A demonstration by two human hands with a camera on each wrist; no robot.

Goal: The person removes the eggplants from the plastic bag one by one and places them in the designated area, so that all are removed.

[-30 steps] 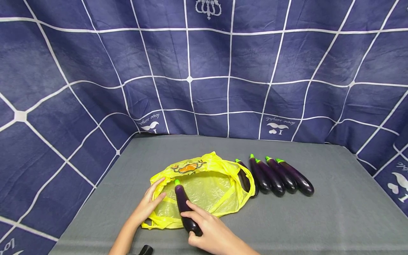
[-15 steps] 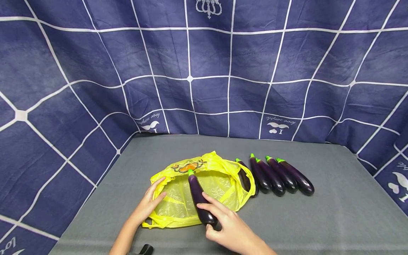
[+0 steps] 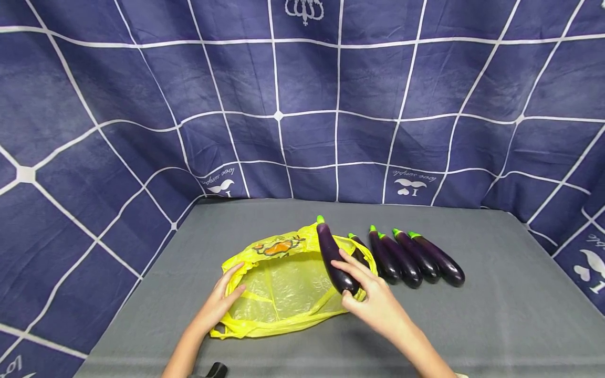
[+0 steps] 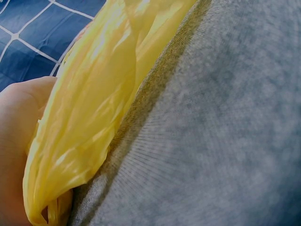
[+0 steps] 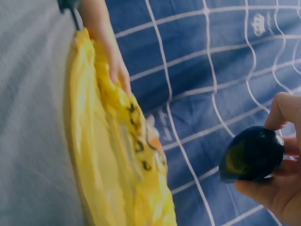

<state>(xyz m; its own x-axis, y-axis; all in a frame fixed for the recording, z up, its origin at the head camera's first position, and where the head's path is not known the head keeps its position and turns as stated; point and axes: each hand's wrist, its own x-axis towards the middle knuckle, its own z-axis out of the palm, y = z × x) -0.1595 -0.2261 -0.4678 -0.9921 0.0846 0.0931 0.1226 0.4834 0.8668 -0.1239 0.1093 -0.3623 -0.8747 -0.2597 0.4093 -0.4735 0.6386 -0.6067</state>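
In the head view my right hand point(image 3: 375, 298) grips a dark purple eggplant point(image 3: 332, 257) near its thick end. Its green stem end points away from me, above the right part of a yellow plastic bag point(image 3: 283, 294). From the right wrist camera, only the rounded end of that eggplant point(image 5: 251, 154) shows between thumb and fingers. My left hand point(image 3: 218, 299) rests at the bag's left rim with thumb and index finger spread apart. The left wrist view shows the bag's yellow side point(image 4: 89, 113) covering part of the left hand point(image 4: 19, 136).
Several more eggplants point(image 3: 416, 257) lie side by side to the right of the bag, the nearest one partly behind it. A grey cloth surface point(image 3: 510, 315) lies beneath. Blue curtain point(image 3: 307, 105) with white lines hangs behind. A black object point(image 3: 217, 369) shows at the bottom edge.
My right hand has carried the eggplant right and away from me, from over the bag's left part to its right side. The left hand has stayed at the rim.
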